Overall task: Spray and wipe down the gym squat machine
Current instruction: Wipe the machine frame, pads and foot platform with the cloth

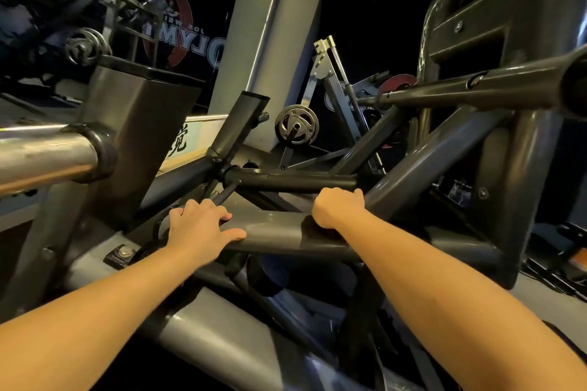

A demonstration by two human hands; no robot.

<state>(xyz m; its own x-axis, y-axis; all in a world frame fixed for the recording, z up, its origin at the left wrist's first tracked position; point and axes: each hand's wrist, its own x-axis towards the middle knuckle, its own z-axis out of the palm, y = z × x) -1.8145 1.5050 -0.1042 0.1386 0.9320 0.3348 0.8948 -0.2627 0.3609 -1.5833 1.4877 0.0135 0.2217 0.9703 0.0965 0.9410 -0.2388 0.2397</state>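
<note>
The squat machine fills the head view, a frame of dark grey steel tubes. A thick grey crossbar runs across the middle. My left hand rests on its left end with fingers spread and fairly straight. My right hand curls over the bar's right part, fingers wrapped down the far side and hidden. No spray bottle or cloth shows in either hand.
A chrome weight sleeve juts in from the left. A black sleeve crosses the upper right. A weight plate hangs behind the frame beside a grey pillar. Other machines stand in the dark background.
</note>
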